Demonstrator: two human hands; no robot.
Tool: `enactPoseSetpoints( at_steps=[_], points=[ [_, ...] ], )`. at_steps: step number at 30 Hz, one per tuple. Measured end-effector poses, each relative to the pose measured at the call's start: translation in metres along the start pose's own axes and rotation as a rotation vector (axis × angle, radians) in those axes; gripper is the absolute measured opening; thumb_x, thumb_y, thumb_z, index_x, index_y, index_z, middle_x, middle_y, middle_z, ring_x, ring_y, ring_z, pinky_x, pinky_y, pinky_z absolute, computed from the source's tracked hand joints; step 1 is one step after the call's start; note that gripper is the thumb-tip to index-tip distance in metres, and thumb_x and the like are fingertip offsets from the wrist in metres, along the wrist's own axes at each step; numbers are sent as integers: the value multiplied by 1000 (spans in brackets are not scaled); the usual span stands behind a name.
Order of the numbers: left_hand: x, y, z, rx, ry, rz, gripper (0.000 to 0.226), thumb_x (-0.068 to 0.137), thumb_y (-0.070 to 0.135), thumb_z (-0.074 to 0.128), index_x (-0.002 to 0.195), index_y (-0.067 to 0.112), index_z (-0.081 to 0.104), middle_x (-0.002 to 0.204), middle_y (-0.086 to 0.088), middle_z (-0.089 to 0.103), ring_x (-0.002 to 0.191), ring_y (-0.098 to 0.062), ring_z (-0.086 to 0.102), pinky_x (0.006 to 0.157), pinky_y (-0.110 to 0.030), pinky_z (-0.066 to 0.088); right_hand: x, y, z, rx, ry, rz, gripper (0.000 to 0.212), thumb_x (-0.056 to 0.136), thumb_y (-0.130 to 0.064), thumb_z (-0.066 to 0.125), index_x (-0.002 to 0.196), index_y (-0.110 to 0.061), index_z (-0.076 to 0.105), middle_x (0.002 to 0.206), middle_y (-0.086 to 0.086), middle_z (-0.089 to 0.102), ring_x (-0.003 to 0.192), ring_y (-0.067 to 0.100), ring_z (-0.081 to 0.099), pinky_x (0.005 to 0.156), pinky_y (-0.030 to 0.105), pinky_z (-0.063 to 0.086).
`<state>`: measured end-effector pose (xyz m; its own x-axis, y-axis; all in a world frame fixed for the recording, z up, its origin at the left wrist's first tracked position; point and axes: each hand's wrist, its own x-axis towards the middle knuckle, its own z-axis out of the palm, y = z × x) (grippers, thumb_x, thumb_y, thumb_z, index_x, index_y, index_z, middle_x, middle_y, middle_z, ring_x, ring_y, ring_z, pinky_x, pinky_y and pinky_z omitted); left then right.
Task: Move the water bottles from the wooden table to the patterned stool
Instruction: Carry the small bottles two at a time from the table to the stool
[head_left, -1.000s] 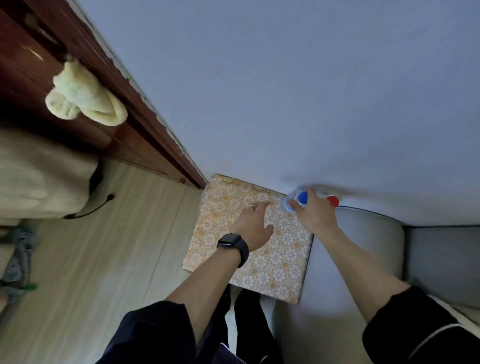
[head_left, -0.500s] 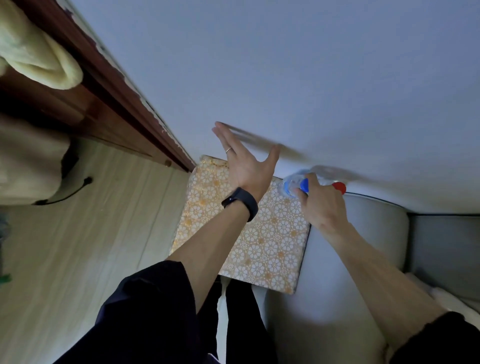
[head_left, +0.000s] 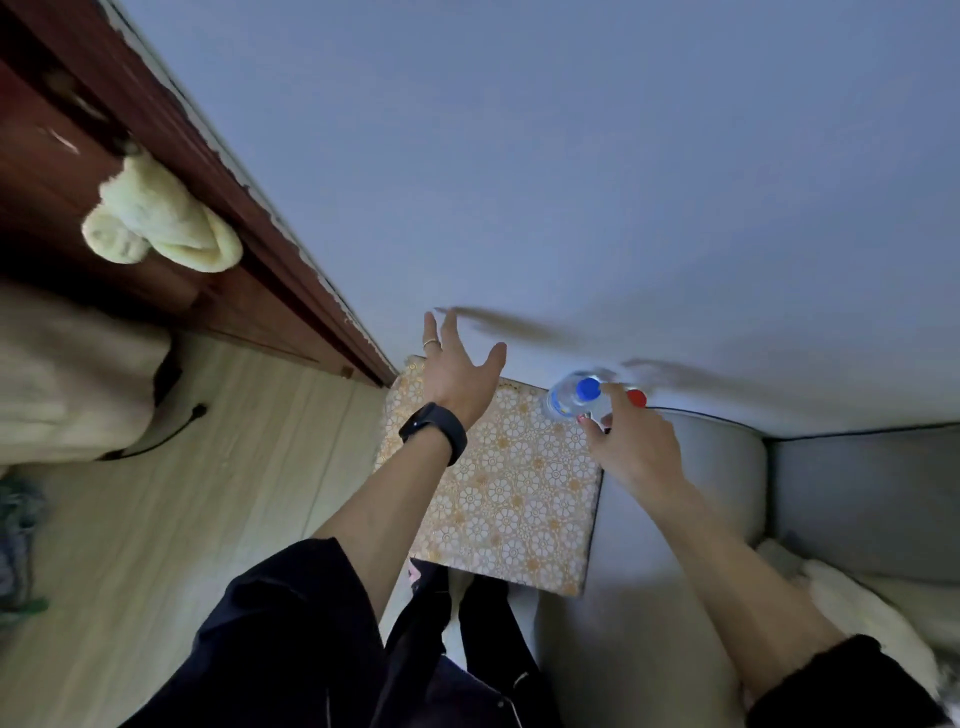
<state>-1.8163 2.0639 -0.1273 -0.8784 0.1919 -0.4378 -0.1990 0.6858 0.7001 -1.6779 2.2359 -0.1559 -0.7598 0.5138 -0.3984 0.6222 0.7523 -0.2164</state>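
Patterned stool (head_left: 509, 493): we see the left hand (head_left: 457, 364) empty, fingers spread, above its far edge. The nearer right hand (head_left: 634, 447) curls round the upright blue-capped bottle (head_left: 571, 397) at the far right corner, with the red-capped bottle (head_left: 636, 398) just beside. One second earlier the left hand lay flat on the stool.

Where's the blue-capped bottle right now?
Head view, right of centre: the blue-capped bottle is at the patterned stool's far right corner by the wall, gripped by the right hand, red cap beside it.
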Motion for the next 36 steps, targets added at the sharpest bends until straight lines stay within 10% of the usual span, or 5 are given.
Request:
enactPoseSetpoints(
  at_steps=[13,24,36],
  points=[
    [-142,-19,-110,154,101,158,59,95,41,55,149,33,34,157,2,33,143,-19,33,113,-35,35,-142,-83,-78,335,-18,-386,28,95,-43,58,120,-33,67,129,-12,62,123,11,48,96,23,35],
    [-309,-174,-275,263,697,-230,50,93,37,61,140,24,52,141,-4,55,130,-26,49,109,-42,38,-227,-300,-73,150,-125,-1209,37,92,-52,49,114,-31,71,127,-7,63,124,20,51,104,33,41],
    [-683,-354,-374,307,1286,-848,44,90,47,58,133,36,55,135,8,59,136,-21,43,110,-49,34,-582,-506,17,75,-339,-1984,35,89,-54,56,119,-38,66,131,-10,60,131,19,43,111,38,37]
  ],
)
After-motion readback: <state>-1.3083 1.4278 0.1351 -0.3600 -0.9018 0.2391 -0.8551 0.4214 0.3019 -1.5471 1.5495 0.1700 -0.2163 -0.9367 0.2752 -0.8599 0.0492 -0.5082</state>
